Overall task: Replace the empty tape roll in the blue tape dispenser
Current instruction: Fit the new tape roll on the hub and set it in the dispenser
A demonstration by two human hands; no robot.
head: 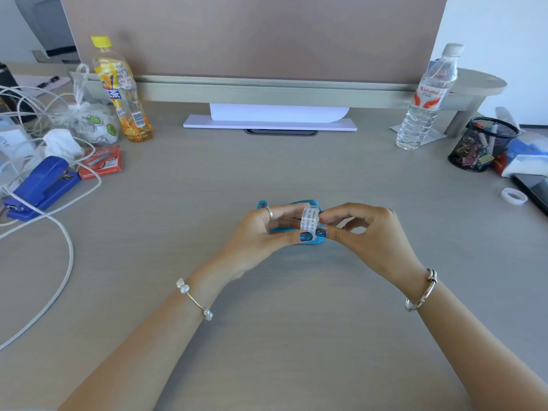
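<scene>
The blue tape dispenser (308, 203) lies on the desk at the centre, mostly hidden behind my hands. My left hand (261, 232) pinches a small roll with printed lettering (310, 222), held upright just above the dispenser. My right hand (364, 229) meets it from the right, its thumb and fingertips touching the roll's right side. A second, clear tape roll (514, 196) lies flat on the desk far to the right, apart from both hands.
A blue stapler (41, 185), a red staple box (100, 162) and white cables (59, 226) crowd the left side. An orange drink bottle (121, 90) and a water bottle (427, 99) stand at the back. A mesh pen cup (482, 143) sits at right.
</scene>
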